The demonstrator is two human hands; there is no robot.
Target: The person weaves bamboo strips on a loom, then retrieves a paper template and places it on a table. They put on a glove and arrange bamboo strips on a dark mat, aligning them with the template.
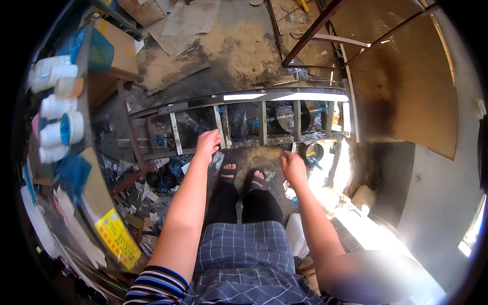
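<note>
A long metal frame with crossbars, like a ladder (263, 122), lies crosswise in front of me. My left hand (207, 144) is over its near rail, beside a crossbar left of the middle. Its fingers are loosely bent and slightly apart, with nothing visible in them. My right hand (294, 166) is closed, just short of the near rail further right. A small pale strip shows above its fingers; whether the hand grips it is unclear. Under the crossbars on the right is a round, dark-rimmed disc (285, 119), partly hidden.
White tubs (58, 107) line a shelf on the left, above a yellow label (118, 239). Scraps and litter (147, 195) cover the floor at lower left. A black pan-like container (313, 152) sits near my right hand. A brown board (406, 91) stands at right, near a rusty metal frame (312, 33).
</note>
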